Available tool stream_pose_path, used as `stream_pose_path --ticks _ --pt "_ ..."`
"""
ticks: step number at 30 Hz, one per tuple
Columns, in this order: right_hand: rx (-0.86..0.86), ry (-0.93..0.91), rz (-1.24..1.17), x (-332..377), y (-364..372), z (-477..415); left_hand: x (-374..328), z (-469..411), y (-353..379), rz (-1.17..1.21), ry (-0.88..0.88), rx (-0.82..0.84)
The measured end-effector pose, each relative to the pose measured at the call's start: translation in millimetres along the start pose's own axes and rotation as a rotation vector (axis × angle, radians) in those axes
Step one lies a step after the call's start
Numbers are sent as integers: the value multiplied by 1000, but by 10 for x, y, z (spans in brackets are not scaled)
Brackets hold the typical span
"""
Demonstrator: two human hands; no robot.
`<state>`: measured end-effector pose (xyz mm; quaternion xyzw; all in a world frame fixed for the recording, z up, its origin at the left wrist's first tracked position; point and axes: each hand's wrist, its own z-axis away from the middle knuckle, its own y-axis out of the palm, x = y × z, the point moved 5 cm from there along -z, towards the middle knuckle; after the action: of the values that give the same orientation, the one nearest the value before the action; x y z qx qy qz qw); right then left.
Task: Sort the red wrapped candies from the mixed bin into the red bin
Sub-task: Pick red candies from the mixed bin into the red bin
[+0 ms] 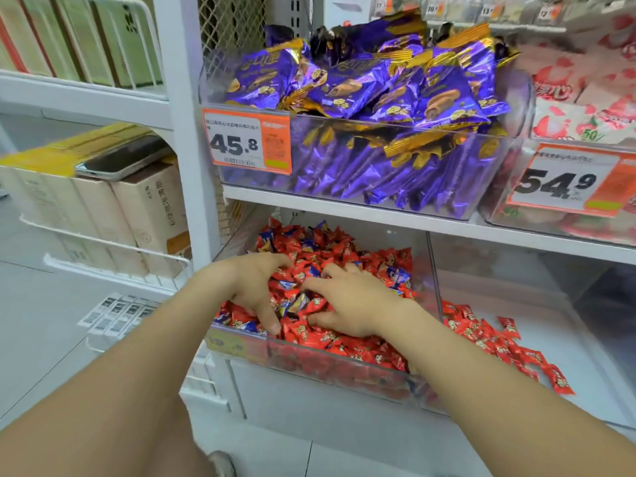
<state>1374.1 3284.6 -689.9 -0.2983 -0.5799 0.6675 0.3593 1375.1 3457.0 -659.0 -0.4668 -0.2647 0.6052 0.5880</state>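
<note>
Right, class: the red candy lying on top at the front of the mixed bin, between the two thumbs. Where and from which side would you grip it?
Probably pinch the red candy by a flat crimped end of its wrapper, coming down from above: it lies on top of the heap, and the bin's front wall blocks a level approach.

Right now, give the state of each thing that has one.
mixed bin, full of red and blue candies
red bin, only a few red candies along its left side
left hand, fingers spread into the mixed bin, grip unclear
right hand, open, flat on the candies
purple snack bin, heaped above its rim
</note>
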Motion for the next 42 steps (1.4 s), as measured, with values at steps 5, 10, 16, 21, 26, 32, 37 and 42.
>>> stream_pose_path --ticks 5,10,16,21,26,32,37,42 --pt "4 -42 -204 -176 -264 179 -176 -67 24 119 197 -109" --pt "-60 44 -341 -357 -479 426 -223 -61 -23 178 289 -46" --pt "-188 140 -344 -415 -364 116 -123 -98 -125 229 244 -192" --pt "-20 24 -279 -239 -127 -149 -142 -182 -90 228 246 -215" --pt "-6 3 -274 -242 -198 -166 -114 -300 32 111 241 -141" --pt "-90 129 -550 -475 -385 58 -201 -424 88 62 330 -220" --pt "-62 279 -61 -611 -333 191 -307 -452 85 112 358 -219" --pt "-163 59 -252 -369 -354 142 -247 -403 -24 204 327 -291"
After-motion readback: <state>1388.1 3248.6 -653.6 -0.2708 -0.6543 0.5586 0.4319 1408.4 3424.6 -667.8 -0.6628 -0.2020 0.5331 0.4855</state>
